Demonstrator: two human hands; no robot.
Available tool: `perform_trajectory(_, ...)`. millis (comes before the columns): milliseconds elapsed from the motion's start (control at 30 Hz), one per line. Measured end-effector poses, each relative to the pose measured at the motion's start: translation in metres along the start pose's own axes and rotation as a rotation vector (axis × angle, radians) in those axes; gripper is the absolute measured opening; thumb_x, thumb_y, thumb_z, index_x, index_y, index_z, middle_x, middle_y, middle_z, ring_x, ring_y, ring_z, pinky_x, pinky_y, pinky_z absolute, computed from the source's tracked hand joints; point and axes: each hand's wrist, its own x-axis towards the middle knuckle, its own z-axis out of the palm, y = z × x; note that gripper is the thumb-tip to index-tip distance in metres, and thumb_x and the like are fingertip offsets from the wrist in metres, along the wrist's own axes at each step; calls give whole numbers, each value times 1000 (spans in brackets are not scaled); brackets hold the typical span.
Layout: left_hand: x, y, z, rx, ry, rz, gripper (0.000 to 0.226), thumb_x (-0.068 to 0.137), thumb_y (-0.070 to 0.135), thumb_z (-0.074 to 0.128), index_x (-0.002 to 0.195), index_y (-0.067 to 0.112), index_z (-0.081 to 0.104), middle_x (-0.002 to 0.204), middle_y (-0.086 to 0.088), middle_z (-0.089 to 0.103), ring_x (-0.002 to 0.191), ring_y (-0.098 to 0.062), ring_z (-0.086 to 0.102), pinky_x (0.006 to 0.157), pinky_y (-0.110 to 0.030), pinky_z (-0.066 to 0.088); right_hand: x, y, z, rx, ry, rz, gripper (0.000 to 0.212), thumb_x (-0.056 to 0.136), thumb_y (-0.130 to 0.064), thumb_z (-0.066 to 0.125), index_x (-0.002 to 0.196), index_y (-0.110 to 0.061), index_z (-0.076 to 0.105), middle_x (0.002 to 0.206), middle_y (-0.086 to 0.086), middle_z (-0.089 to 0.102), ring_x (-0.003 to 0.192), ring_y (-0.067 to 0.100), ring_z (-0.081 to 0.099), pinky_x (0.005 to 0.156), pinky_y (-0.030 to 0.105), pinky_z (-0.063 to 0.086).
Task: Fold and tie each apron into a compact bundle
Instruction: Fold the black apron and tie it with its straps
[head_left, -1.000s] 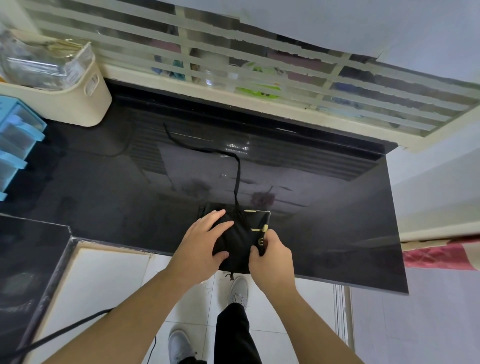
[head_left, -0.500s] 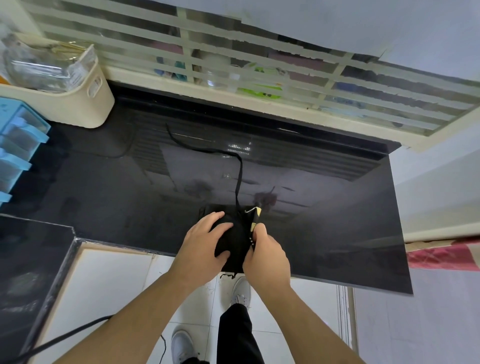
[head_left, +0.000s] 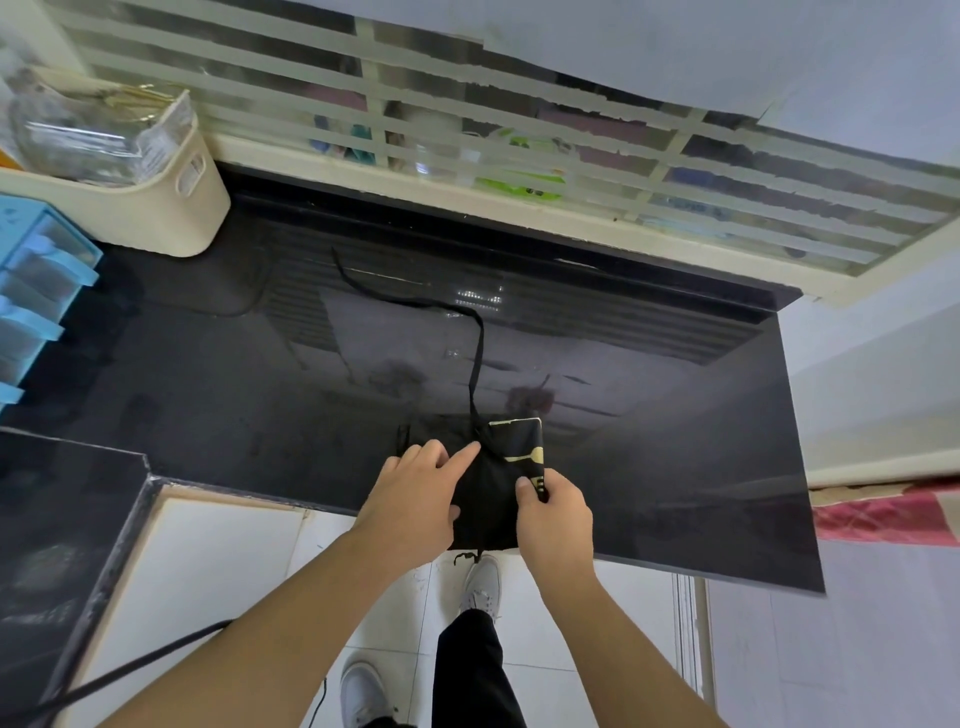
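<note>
A black apron, folded into a small square with a gold print on its right side, lies at the front edge of the glossy black counter. One long black strap runs from the fold away across the counter toward the window. My left hand rests flat on the left part of the fold, fingers straight, index finger pointing at the strap's root. My right hand grips the fold's right edge, thumb on top by the gold print. A short strap end hangs over the counter's front edge.
A cream basket with clear plastic packets stands at the back left. Blue plastic drawers sit at the far left. A barred window runs along the back. The counter steps lower at the front left. White floor tiles and my shoes lie below.
The right flap with the gold print stood upright half a second ago and now lies flatter again. My left hand's fingers stretched out over the fold. The long strap stayed put.
</note>
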Motion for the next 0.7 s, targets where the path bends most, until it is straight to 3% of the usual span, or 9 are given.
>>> perform_trajectory(100,3,1,-3,-21,-25,12,82,101,36,62,164,38,11,136,6,46,121,-13,46,104,-30,43,-2,2,-4,-30,1,-42,20,108,-30,50,94,-22,61,83,-3,67,76,12,64,61,22,49)
perform_trajectory(167,3,3,-3,-23,-32,19,81,101,38,60,164,38,8,133,6,46,117,-12,46,101,-28,45,-3,3,-5,-94,-26,-62,10,106,-32,56,99,-25,60,87,-8,68,77,8,66,62,18,53)
perform_trajectory(300,2,4,-3,-56,-51,-13,79,102,39,58,164,40,8,128,8,44,111,-10,44,98,-25,47,-2,7,-10,-207,-44,-83,15,100,-22,67,111,-23,57,97,-9,66,77,2,61,56,8,44)
perform_trajectory(433,3,1,-2,-132,-66,-36,78,104,24,55,165,40,9,121,11,42,108,-8,44,96,-25,52,3,9,-16,-209,13,-94,13,102,-14,63,111,-21,58,94,-4,65,77,7,61,57,12,44)
perform_trajectory(533,3,-5,-7,-256,-89,-35,80,101,10,56,164,37,16,111,14,43,97,-8,51,89,-26,56,6,9,-18,-157,64,-112,15,102,-7,59,106,-21,58,90,-4,64,78,11,62,62,21,52)
perform_trajectory(633,-1,-11,-12,-301,-124,-24,79,100,13,63,164,33,22,104,16,47,88,-7,57,89,-23,56,8,6,-24,-23,106,-115,23,101,-1,59,100,-23,63,90,-8,66,82,10,62,64,17,49)
perform_trajectory(700,-6,-10,-14,-271,-166,-12,83,100,17,65,165,32,16,107,17,47,90,-7,58,92,-23,56,12,2,-27,-12,111,-147,26,99,1,60,96,-25,66,92,-7,68,86,8,62,67,14,45)
